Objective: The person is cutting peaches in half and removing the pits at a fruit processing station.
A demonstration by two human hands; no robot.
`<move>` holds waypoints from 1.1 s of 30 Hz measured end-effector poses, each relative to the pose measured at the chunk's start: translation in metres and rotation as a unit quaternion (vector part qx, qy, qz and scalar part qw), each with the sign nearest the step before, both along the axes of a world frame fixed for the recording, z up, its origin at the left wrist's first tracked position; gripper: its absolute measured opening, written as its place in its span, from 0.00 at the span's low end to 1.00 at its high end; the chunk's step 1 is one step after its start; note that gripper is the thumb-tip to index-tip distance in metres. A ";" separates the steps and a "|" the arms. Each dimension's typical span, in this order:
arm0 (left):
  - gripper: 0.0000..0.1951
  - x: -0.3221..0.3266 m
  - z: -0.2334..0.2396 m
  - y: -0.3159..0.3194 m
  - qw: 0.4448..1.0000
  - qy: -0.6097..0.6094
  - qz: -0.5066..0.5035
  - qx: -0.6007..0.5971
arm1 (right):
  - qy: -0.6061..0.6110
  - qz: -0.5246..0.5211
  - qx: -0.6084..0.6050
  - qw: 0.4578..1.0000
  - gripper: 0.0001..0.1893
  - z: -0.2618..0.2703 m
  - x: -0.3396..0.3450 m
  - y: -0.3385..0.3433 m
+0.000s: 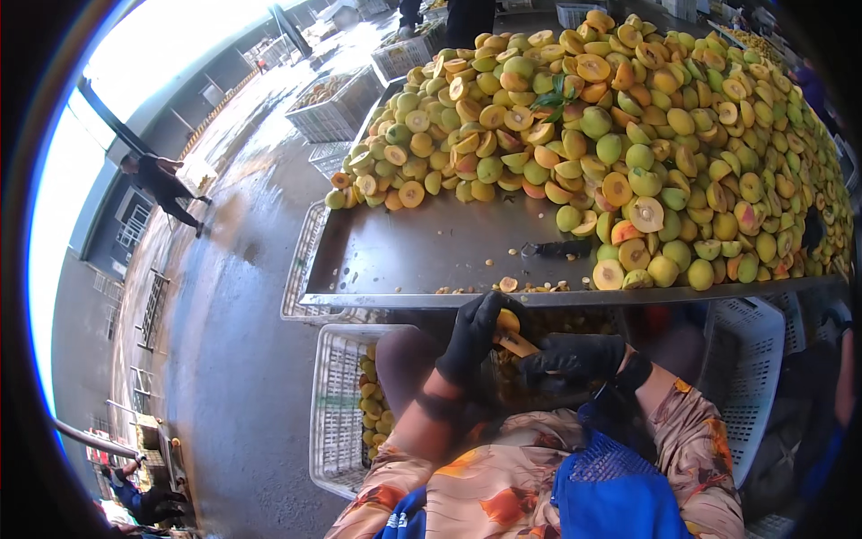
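My left hand (pixel 471 337), in a black glove, holds a yellow peach half (pixel 510 319) just below the table's front edge. In my right hand (pixel 572 360), also gloved in black, is a small hand tool with a yellowish handle (pixel 518 344). Its end meets the fruit, and the tip is hidden. Beyond my hands a large heap of halved peaches (pixel 646 155), many still with stones, lies on a metal table (pixel 417 249). Peach stones and scraps (pixel 508 284) lie along its raised front lip, and a dark object (pixel 555 249) rests behind them.
A white plastic crate (pixel 337 411) with peach halves stands to my left; another white crate (pixel 744 377) is at my right. Full crates (pixel 333 101) stand beyond the table on the wet floor (pixel 236 337). A person (pixel 165 182) walks at left. A co-worker's arm (pixel 845 377) shows at far right.
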State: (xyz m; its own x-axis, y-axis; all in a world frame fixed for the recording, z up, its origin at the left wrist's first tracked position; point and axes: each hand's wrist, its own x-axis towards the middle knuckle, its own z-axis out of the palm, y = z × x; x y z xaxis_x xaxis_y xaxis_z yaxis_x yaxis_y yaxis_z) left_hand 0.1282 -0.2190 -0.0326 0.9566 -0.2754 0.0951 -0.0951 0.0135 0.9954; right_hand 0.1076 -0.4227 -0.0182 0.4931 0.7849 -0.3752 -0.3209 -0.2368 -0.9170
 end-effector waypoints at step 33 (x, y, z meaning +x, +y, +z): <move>0.31 0.298 -0.045 0.141 0.766 -0.111 0.211 0.597 | -0.375 -0.190 -0.155 0.894 0.21 -0.156 -0.011 -0.022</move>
